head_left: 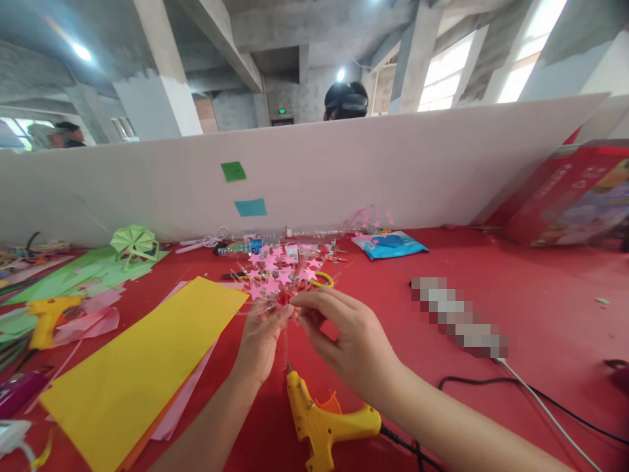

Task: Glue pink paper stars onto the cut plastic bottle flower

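Note:
A clear plastic craft piece with pink paper stars (270,263) fans out at the middle of the table. My left hand (263,337) is closed on its lower part, thumb near a small red centre. From the right, my right hand (346,328) touches that same centre with its fingertips pinched together; whether anything small lies between them is hidden. Just below the hands a yellow glue gun (327,423) rests on the red table (373,275), nozzle pointing up toward the piece.
Yellow paper sheets (147,360) and a second yellow glue gun (49,318) lie left. Behind are a blue packet (390,244) and bottles. A blurred power strip (457,314) with cables lies right, a red box (574,193) beyond. A person's head shows over the white partition (319,170).

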{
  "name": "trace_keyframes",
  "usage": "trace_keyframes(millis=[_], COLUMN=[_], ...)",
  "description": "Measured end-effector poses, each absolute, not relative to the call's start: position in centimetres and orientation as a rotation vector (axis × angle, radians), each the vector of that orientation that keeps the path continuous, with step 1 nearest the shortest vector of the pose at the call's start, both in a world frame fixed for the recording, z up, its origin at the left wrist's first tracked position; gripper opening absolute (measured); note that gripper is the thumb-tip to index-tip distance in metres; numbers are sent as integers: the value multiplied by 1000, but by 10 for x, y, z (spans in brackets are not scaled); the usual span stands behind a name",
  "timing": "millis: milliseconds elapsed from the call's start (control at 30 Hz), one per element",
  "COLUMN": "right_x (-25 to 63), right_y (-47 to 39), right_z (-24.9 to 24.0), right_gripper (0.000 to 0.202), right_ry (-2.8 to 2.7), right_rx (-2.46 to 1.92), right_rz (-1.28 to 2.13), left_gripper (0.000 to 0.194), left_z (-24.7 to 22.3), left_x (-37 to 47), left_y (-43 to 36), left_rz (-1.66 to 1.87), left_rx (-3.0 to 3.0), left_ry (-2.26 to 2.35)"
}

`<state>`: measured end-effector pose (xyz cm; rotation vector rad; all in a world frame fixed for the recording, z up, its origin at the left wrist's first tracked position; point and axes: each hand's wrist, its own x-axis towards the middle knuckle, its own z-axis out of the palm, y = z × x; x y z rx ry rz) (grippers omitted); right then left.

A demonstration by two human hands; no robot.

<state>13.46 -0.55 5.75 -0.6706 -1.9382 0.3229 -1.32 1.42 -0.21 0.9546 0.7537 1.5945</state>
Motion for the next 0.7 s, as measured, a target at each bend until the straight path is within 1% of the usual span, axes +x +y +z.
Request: trace_keyframes(millis=[167,400,600,700], right_x=[136,137,139,140], right_y=[-5,-4,-4,-4], right_z=[57,57,58,60], right_gripper=[17,15,14,18], right_ry=[-1921,-1927,-1940,-1972], right_rx=[-659,-650,-636,-617], right_rz=[337,324,252,174], left_gripper=[22,22,19,19], left_z=[0,-1,-1,-2], left_x=[-13,-13,-13,-14], left_y=[13,13,14,14], left_rz=[1600,1593,1592,1578], left_rx=[919,937,968,975], left_ry=[750,745,757,784])
